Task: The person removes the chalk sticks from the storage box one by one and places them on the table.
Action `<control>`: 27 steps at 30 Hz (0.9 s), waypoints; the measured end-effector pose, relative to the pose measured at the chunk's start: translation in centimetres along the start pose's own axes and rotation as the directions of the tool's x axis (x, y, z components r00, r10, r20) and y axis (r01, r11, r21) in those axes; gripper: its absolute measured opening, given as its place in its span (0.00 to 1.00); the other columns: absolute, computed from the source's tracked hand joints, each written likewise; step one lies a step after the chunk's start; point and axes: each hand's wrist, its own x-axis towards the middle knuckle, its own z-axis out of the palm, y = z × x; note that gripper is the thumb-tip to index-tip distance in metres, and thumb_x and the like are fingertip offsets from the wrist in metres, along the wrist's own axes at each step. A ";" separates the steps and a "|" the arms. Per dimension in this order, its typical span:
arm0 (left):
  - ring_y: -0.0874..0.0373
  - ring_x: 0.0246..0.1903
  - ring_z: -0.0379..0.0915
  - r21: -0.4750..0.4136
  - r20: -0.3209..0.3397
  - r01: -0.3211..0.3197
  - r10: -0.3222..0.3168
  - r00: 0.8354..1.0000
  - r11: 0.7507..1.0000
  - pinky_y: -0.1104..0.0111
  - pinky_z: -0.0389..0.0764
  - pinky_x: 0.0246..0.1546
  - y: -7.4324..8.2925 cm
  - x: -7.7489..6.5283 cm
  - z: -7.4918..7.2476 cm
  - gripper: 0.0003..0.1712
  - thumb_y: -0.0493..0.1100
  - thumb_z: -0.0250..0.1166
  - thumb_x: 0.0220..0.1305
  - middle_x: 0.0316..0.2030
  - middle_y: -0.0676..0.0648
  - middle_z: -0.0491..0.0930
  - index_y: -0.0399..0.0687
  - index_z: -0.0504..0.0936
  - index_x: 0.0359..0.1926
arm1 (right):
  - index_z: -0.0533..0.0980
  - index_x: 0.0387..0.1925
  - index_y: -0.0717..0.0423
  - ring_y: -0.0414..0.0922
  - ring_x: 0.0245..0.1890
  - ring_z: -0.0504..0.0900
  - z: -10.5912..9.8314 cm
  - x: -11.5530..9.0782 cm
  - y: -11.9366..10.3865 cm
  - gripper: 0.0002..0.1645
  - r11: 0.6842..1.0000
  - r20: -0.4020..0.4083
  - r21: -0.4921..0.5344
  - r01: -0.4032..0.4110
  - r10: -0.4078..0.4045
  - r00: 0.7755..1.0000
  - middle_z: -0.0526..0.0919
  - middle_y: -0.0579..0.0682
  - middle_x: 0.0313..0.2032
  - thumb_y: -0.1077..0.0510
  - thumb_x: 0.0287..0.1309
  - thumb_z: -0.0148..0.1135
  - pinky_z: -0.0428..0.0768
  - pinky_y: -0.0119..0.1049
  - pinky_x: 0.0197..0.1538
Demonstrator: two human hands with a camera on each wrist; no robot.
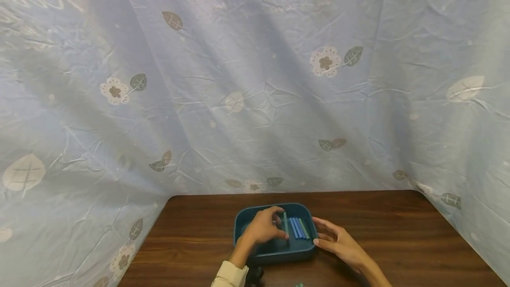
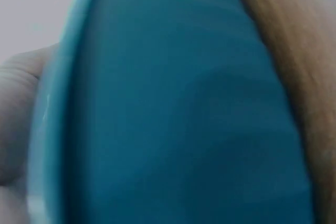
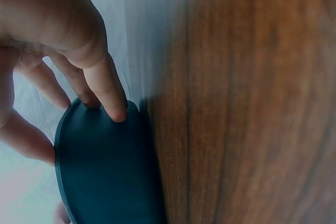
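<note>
In the head view, my left hand [image 1: 264, 225] reaches into a teal rectangular tray [image 1: 275, 258]. Its thumb and a finger pinch a slim teal stick [image 1: 285, 225] at the two ends, above the tray's floor. Several blue sticks [image 1: 296, 228] and a green stick [image 1: 304, 228] lie side by side in the tray's right part. My right hand [image 1: 338, 242] is at the tray's right end, fingers spread and tips against the outer wall. The right wrist view shows those fingertips [image 3: 119, 114] touching the wall. In the left wrist view, the tray's blurred inside fills the middle.
The tray stands on a dark brown wooden table [image 1: 191, 234]. Small green pieces [image 1: 299, 285] show at the bottom edge of the head view. A pale curtain with leaf and flower prints [image 1: 255, 101] hangs behind and at both sides of the table.
</note>
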 end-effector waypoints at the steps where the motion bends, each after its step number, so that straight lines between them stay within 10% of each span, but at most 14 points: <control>1: 0.62 0.35 0.82 -0.012 0.006 0.006 -0.006 1.000 1.000 0.63 0.83 0.36 1.0 -0.4 -0.5 0.47 0.51 0.87 0.52 0.43 0.51 0.87 0.46 0.78 0.71 | 0.51 0.84 0.65 0.76 0.75 0.67 0.0 0.0 0.0 0.45 1.000 -0.001 -0.001 0.001 -0.001 1.000 0.54 0.78 0.79 0.58 0.78 0.61 0.84 0.36 0.63; 9: 0.64 0.34 0.81 -0.062 0.031 0.089 -0.087 0.996 0.994 0.65 0.83 0.37 5.4 -2.8 -2.4 0.44 0.45 0.85 0.55 0.48 0.46 0.85 0.47 0.77 0.72 | 0.51 0.84 0.65 0.77 0.75 0.66 -0.1 0.2 -0.1 0.45 1.000 -0.001 -0.004 0.010 -0.010 1.000 0.54 0.78 0.79 0.59 0.78 0.61 0.84 0.37 0.64; 27: 0.70 0.36 0.79 -0.064 0.077 -0.030 0.035 0.996 0.998 0.74 0.81 0.38 8.0 -7.9 -2.1 0.43 0.46 0.86 0.54 0.46 0.54 0.86 0.50 0.79 0.70 | 0.50 0.84 0.67 0.77 0.75 0.66 -0.3 0.4 0.4 0.46 1.000 0.010 0.015 0.015 -0.015 1.000 0.52 0.79 0.80 0.59 0.78 0.62 0.84 0.35 0.64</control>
